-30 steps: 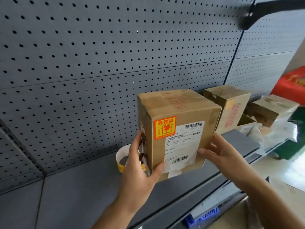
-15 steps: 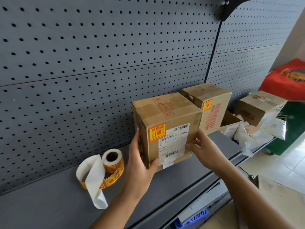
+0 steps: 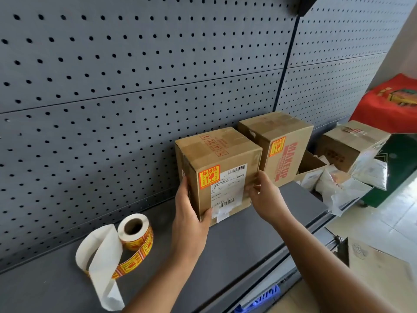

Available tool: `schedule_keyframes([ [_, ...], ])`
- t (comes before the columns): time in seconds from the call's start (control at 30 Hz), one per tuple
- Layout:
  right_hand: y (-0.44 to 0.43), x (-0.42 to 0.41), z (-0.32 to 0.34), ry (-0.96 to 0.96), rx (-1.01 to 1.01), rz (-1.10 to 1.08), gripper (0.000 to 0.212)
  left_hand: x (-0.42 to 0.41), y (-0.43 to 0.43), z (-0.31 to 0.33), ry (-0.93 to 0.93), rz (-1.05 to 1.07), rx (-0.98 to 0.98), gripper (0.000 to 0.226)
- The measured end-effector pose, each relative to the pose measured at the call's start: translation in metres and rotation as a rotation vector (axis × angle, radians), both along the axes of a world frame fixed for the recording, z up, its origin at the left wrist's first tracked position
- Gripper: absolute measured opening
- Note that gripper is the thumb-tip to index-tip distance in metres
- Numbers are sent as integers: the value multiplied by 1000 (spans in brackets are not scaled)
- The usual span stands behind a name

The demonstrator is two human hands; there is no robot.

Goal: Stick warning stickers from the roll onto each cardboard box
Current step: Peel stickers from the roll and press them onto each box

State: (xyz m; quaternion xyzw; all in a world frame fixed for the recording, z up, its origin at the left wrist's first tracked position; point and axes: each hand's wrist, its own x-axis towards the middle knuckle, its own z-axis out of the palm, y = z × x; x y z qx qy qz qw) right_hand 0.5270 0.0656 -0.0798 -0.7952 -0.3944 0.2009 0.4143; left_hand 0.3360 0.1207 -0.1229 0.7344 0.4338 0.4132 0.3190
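Together our hands clasp the front cardboard box [image 3: 217,172] on the grey shelf [image 3: 237,245]. Our left hand [image 3: 190,219] reaches up from below, palm against the box's left side, thumb curled round its lower front corner. Our right hand [image 3: 265,195] comes in from the right with the fingers bent against the box's right front edge; we cannot tell how firmly they press. The box seems to sit on the shelf, close to the pegboard wall [image 3: 135,86].

On its front an orange-and-yellow warning sticker [image 3: 209,176] with a broken-glass symbol sits at the upper left, touching a white shipping label [image 3: 228,190] with barcodes; its small print is unreadable. Faint red handling symbols mark the top. Just beside it to the right stands a second box [image 3: 279,145] printed "MAKEUP" in red, wearing its own sticker [image 3: 277,146]. The sticker roll [image 3: 135,231] lies on the shelf to our left, its white backing strip [image 3: 101,263] trailing loose in a loop.
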Motion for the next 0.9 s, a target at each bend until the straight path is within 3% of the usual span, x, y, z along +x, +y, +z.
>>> schedule_keyframes([
  [0.3,12,1,-7,-184,-67,-113,17,12,15,5,50,14,-25,103],
  [0.6,-11,-22,26,-477,-459,-42,28,-3,10,23,111,-58,-203,103],
  [0.9,2,-124,71,-513,-483,408,27,-129,-8,76,406,-7,-35,36],
])
